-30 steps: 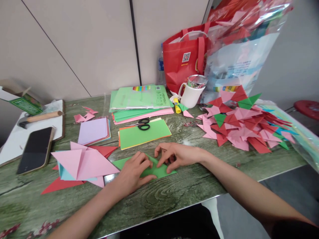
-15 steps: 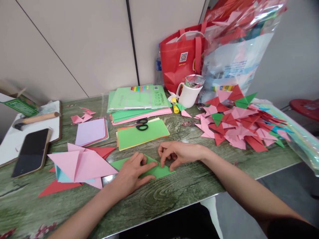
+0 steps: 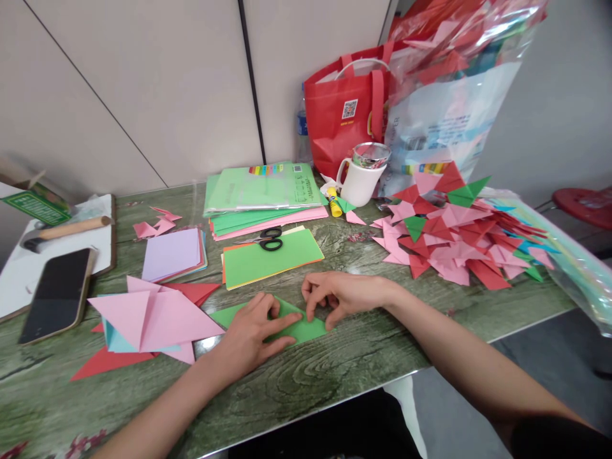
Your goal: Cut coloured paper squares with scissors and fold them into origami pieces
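Observation:
A folded green paper lies flat on the green wood-grain table near its front edge. My left hand rests on the paper's left half, fingers stretched flat and pressing it down. My right hand is at the paper's right end, fingers curled and pinching a fold there. Just left of my hands lies a heap of large folded pink, red and blue triangles.
Behind my hands lie green and orange sheets with black scissors, a coloured paper pack, and lilac squares. A phone lies at the left. A white mug, red bag and folded triangle pile stand right.
My hands stay on the green paper, with the right fingers shifting slightly along its fold. The view has drifted a little to the right.

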The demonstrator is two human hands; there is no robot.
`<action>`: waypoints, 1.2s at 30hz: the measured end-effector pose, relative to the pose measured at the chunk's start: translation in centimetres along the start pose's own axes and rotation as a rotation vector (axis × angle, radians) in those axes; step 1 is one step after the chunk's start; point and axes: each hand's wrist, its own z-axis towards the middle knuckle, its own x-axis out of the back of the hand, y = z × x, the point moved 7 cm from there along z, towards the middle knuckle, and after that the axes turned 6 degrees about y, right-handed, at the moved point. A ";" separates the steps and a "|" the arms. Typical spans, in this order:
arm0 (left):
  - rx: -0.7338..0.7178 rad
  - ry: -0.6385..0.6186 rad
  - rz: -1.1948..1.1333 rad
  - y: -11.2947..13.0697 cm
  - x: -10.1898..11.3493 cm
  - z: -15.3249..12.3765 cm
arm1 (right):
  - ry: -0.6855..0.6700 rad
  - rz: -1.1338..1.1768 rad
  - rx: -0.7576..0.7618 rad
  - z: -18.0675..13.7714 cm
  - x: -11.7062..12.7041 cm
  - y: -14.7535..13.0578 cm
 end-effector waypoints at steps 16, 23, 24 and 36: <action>0.003 -0.020 -0.016 0.0 0.0 -0.1 | 0.002 -0.040 -0.008 0.1 0.0 -0.2; -0.002 -0.024 -0.013 0.1 0.1 0.0 | -0.004 -0.039 0.010 0.0 -0.2 -0.2; -0.004 -0.023 -0.014 0.1 0.2 0.1 | -0.006 -0.039 0.012 0.0 -0.2 -0.2; -0.008 -0.021 -0.020 0.2 0.2 0.0 | -0.020 -0.038 0.010 0.0 -0.2 -0.2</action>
